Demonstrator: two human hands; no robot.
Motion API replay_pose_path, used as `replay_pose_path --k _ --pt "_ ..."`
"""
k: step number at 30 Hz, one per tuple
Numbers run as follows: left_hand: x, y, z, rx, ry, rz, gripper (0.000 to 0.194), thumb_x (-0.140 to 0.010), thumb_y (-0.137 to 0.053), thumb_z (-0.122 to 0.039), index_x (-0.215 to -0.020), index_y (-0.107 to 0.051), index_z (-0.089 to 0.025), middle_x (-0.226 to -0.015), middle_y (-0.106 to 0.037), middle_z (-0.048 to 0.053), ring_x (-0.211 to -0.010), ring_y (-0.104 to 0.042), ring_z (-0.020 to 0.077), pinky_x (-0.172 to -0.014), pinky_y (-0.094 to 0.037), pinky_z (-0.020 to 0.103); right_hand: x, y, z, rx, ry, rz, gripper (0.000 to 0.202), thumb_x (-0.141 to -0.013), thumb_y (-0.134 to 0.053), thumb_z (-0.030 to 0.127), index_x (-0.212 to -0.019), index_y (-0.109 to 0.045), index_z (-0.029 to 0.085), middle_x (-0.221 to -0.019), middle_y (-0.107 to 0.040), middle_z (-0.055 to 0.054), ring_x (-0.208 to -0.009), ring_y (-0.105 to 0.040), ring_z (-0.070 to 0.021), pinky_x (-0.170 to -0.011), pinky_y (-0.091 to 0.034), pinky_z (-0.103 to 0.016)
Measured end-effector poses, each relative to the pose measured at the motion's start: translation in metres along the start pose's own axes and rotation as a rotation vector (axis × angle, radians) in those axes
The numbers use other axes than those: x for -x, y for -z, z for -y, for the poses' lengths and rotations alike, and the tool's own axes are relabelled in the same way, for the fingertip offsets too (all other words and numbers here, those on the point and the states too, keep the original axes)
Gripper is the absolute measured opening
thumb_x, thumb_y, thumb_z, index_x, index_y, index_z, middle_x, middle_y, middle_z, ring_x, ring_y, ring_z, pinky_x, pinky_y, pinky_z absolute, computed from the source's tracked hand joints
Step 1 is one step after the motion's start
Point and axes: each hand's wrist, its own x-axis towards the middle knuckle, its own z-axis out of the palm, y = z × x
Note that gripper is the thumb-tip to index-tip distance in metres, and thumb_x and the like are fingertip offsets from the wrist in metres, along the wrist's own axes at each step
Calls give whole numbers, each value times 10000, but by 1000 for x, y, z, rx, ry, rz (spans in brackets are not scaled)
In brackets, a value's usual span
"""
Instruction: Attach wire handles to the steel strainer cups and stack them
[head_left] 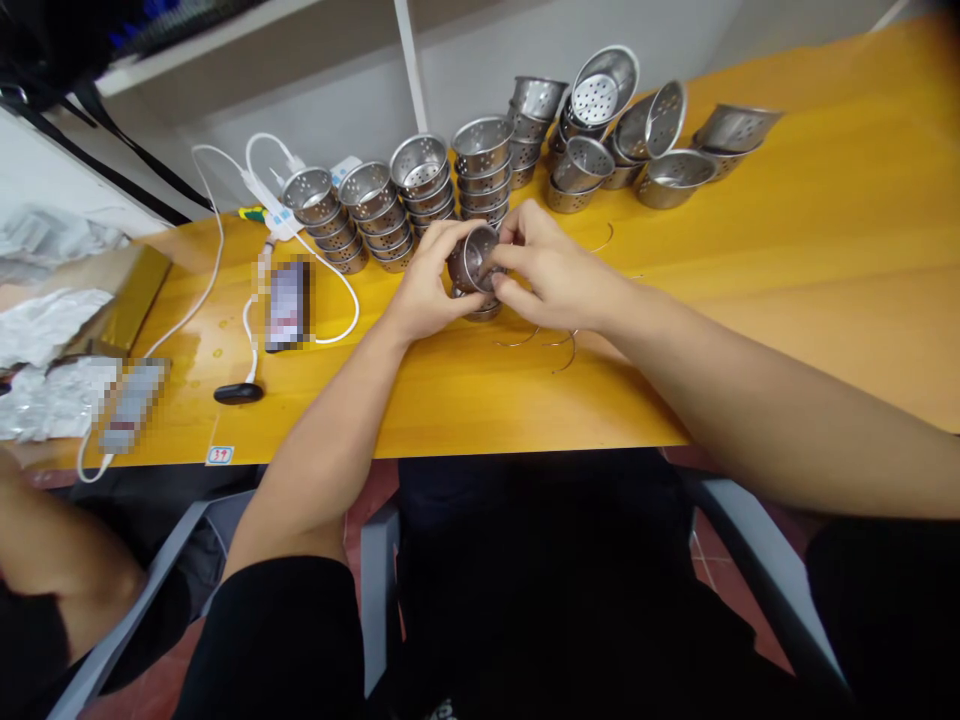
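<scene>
My left hand (431, 285) is wrapped round a small perforated metal cup (463, 264), thumb below and fingers over the top. The cup is tilted, its mouth facing right. At that mouth, the fingers of my right hand (551, 268) are pinched together and reach inside; whatever they grip there is hidden. Just under the held cup, another metal cup (484, 311) shows in part. Several thin curved wires (566, 345) lie on the table below my right hand.
Stacks of perforated cups (418, 170) stand along the back of the yellow table (750, 350), with looser, tilted cups (675, 178) at right. Left are a phone (287, 305), white cables, a power strip (283, 222) and a black oval device (238, 393). A person's arm (64, 540) is at far left.
</scene>
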Motion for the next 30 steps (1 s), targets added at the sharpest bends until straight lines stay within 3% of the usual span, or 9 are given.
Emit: replay_pose_path --k 8,15,21,26,30 --pt "-2 3 10 -36 27 -39 1076 -985 -884 -1053 -1801 -658 -389 -1711 -732 145 -1721 -695 491 -1546 -548 729 2 14 5 -31 -57 -10 423 -1242 -821 677 -1468 -836 320 -1522 -706 -186 -1464 -698 -505 -1321 -628 -744" --pt "-1 -1 13 -31 -33 -34 1070 -1039 -818 -1058 -1850 -605 -393 -1748 -652 161 -1754 -656 492 -1594 -478 735 0 10 2 -111 -161 -47 585 -1167 -886 881 -1433 -829 363 -1460 -784 -168 -1436 -718 -499 -1293 -659 -779" --pt "-3 -3 13 -52 -45 -19 1036 -1075 -749 -1072 -1841 -611 -388 -1771 -633 178 -1773 -653 501 -1583 -493 743 0 9 -4 -211 -179 -93 625 -1047 -1028 908 -1315 -882 362 -1372 -781 -155 -1384 -753 -507 -1222 -703 -807" --pt "-5 -6 14 -49 -61 -13 1038 -1092 -701 -1085 -1849 -597 -383 -1779 -628 181 -1786 -649 504 -1589 -488 747 0 11 -7 -228 -187 -104 560 -1071 -1034 867 -1126 -864 336 -1344 -785 -151 -1338 -770 -475 -1242 -708 -781" --pt "-5 -7 13 -50 -28 1 1078 -1069 -705 -1113 -1844 -586 -374 -1801 -629 185 -1784 -646 509 -1581 -495 744 0 11 -3 -224 -200 -102 597 -1046 -1030 907 -1141 -877 338 -1323 -787 -155 -1374 -753 -497 -1269 -683 -815"
